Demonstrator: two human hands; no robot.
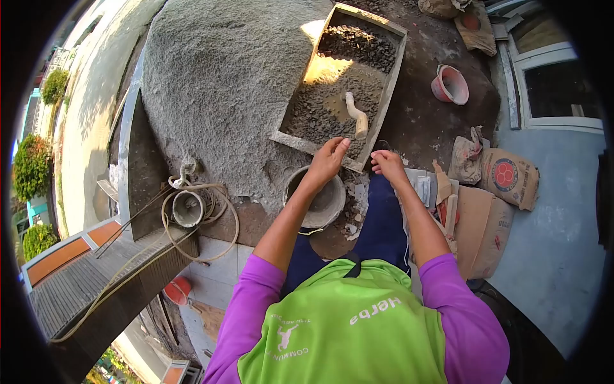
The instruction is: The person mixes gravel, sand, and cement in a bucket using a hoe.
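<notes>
My left hand [329, 161] is over the near edge of a wooden mixing box [389, 86], its fingers loosely bent with nothing visible in them. My right hand [389, 166] hovers just right of the box's near corner, fingers slightly curled and apart, also without anything visible. Wet grey mortar and dark gravel [358, 48] lie in the box. A curved wooden handle [356, 116] sticks up from the mix, close beyond my fingertips; the tool's lower end is hidden. Below my left forearm stands a grey-stained bucket [327, 208], partly covered by the arm.
A large pile of grey sand [217, 96] rises left of the box. A small bucket with a coiled rope [224, 221] is at left. At right are a red bucket [451, 85], cement bags [510, 178] and flattened cardboard [480, 224]. A red pail [178, 290] stands lower left.
</notes>
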